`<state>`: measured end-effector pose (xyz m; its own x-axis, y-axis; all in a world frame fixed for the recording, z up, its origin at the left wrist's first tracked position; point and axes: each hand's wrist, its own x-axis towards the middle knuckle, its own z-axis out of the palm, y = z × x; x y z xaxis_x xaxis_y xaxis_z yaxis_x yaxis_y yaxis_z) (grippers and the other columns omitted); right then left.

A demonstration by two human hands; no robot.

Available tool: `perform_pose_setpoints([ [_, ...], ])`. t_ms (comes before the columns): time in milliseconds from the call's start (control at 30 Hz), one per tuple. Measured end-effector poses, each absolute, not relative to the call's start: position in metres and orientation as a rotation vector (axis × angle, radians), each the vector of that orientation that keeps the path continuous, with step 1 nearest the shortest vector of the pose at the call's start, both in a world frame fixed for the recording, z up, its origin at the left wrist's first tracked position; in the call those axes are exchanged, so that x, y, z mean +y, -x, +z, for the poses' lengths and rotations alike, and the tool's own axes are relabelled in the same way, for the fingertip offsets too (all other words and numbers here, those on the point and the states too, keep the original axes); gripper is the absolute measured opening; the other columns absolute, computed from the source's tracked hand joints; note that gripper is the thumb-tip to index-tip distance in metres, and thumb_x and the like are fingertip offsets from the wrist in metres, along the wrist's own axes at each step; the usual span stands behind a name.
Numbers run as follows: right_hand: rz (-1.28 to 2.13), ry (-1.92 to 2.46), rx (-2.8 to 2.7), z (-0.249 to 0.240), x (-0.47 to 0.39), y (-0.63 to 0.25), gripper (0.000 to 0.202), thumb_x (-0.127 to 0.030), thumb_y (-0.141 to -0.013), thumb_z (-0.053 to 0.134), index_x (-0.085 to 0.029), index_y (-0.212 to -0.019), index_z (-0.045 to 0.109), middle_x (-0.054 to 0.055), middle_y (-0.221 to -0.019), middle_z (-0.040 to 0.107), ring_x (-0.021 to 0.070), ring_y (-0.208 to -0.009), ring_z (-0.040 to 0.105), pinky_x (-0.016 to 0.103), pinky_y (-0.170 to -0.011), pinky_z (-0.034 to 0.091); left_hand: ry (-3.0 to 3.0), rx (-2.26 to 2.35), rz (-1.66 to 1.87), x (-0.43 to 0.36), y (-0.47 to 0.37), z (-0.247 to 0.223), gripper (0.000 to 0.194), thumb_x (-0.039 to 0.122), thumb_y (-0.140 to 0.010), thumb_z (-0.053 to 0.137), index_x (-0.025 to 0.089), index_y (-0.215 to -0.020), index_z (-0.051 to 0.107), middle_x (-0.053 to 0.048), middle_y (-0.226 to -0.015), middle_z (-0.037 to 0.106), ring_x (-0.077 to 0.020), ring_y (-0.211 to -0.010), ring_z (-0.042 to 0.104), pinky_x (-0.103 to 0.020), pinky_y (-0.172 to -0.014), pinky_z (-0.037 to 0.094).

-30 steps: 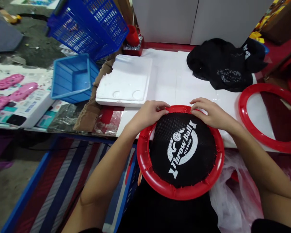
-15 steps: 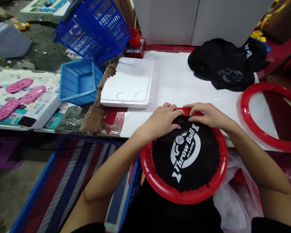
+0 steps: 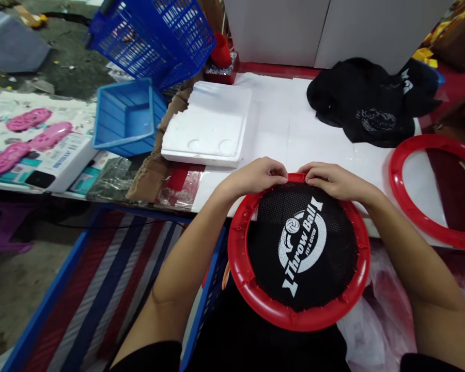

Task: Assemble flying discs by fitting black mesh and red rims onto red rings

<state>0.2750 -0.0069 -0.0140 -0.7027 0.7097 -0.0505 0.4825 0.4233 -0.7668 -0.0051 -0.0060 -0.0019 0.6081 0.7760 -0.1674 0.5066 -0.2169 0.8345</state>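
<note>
A red plastic ring with a black mesh inside it rests at the table's front edge, over my lap. White lettering on the mesh reads "Throw Ball Fly & Catch". Small pegs along the ring's inner side catch the mesh edge. My left hand pinches the far rim, fingers curled over the mesh edge. Just to its right, my right hand grips the same rim with bent fingers. Part of the rim is hidden under both hands.
Black mesh pieces lie piled at the back right, beside a second red ring. A white foam slab sits left of centre. Further left are a light blue bin, a blue basket and pink plastic parts.
My fingers, earlier flatter and reaching onto the mesh, are now curled tightly at the far rim. The mesh edge there has been drawn to the rim. The view has shifted slightly.
</note>
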Motion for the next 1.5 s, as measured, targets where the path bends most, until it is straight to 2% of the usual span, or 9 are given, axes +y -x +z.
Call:
perform_pose_setpoints([
  [267,0.860,1.074,-2.499,0.001,-0.017,-0.260,0.029,-0.032,-0.105,0.049,-0.022,-0.100,0.077,0.012,-0.143,0.069,0.0303,-0.139,0.062,0.051,-0.119,0.048,-2.273,1.108,0.545,-0.024,0.001,-0.014,0.023,0.021,-0.103,0.058,0.020,-0.105,0.082,-0.006,-0.106,0.082,-0.0234,-0.100,0.071,-0.040,-0.096,0.052],
  [367,0.974,1.045,-2.438,0.003,-0.017,-0.250,0.023,-0.033,-0.101,0.056,-0.024,-0.103,0.078,0.010,-0.138,0.074,0.0299,-0.132,0.066,0.052,-0.117,0.049,-2.290,1.125,0.596,-0.027,0.001,-0.020,0.025,0.020,-0.104,0.058,0.023,-0.108,0.082,-0.005,-0.107,0.083,-0.0236,-0.102,0.070,-0.041,-0.099,0.052],
  [567,1.319,1.182,-2.102,-0.001,-0.014,-0.246,0.017,-0.034,-0.095,0.063,-0.022,-0.089,0.073,0.010,-0.131,0.078,0.0294,-0.119,0.071,0.050,-0.107,0.053,-2.121,1.121,0.677,-0.027,0.002,-0.026,0.019,0.022,-0.102,0.064,0.025,-0.104,0.083,-0.003,-0.105,0.083,-0.0221,-0.101,0.071,-0.039,-0.097,0.053],
  [800,1.148,1.140,-2.303,0.005,-0.017,-0.248,0.019,-0.036,-0.097,0.064,-0.022,-0.089,0.073,0.008,-0.134,0.077,0.0295,-0.118,0.071,0.049,-0.108,0.051,-2.325,1.179,0.617,-0.034,-0.003,-0.021,0.025,0.025,-0.109,0.056,0.021,-0.109,0.081,-0.006,-0.107,0.082,-0.0242,-0.101,0.069,-0.041,-0.097,0.051],
  [967,1.303,1.141,-2.133,-0.005,-0.015,-0.247,0.021,-0.040,-0.099,0.061,-0.023,-0.091,0.071,0.007,-0.125,0.078,0.0280,-0.113,0.071,0.045,-0.100,0.053,-2.395,1.091,0.526,-0.042,-0.014,-0.016,0.025,0.029,-0.111,0.056,0.019,-0.115,0.079,-0.008,-0.111,0.081,-0.0265,-0.104,0.069,-0.043,-0.098,0.052],
  [1100,1.071,1.286,-2.190,-0.011,-0.020,-0.237,0.017,-0.031,-0.099,0.058,-0.022,-0.090,0.069,0.007,-0.109,0.078,0.0244,-0.096,0.068,0.040,-0.087,0.051,-2.289,1.146,0.558,-0.037,-0.014,-0.019,0.015,0.026,-0.105,0.065,0.019,-0.112,0.076,-0.007,-0.109,0.079,-0.0261,-0.103,0.069,-0.041,-0.095,0.054],
  [1200,0.865,1.349,-2.306,-0.007,-0.025,-0.227,0.016,-0.022,-0.099,0.053,-0.022,-0.089,0.066,0.008,-0.102,0.074,0.0241,-0.094,0.066,0.039,-0.085,0.050,-2.269,1.150,0.580,-0.045,-0.011,-0.012,0.016,0.022,-0.105,0.065,0.018,-0.119,0.072,-0.009,-0.116,0.076,-0.0252,-0.108,0.069,-0.040,-0.098,0.055],
  [1333,0.590,1.507,-2.476,-0.001,-0.028,-0.222,0.018,-0.020,-0.102,0.048,-0.021,-0.092,0.063,0.013,-0.106,0.070,0.0278,-0.099,0.065,0.042,-0.083,0.050,-2.504,1.326,0.501,-0.096,-0.006,0.015,0.023,0.027,-0.107,0.063,0.017,-0.126,0.071,-0.017,-0.145,0.064,-0.0377,-0.142,0.054,-0.056,-0.117,0.047],
  [1500,0.161,1.965,-2.326,0.001,-0.055,-0.255,0.016,-0.013,-0.097,0.048,-0.016,-0.100,0.063,0.023,-0.111,0.066,0.0378,-0.103,0.065,0.046,-0.075,0.052,-2.460,1.694,0.276,-0.142,0.003,0.018,0.039,0.048,-0.106,0.064,0.013,-0.118,0.073,-0.026,-0.156,0.055,-0.0506,-0.150,0.045,-0.068,-0.116,0.045],
])
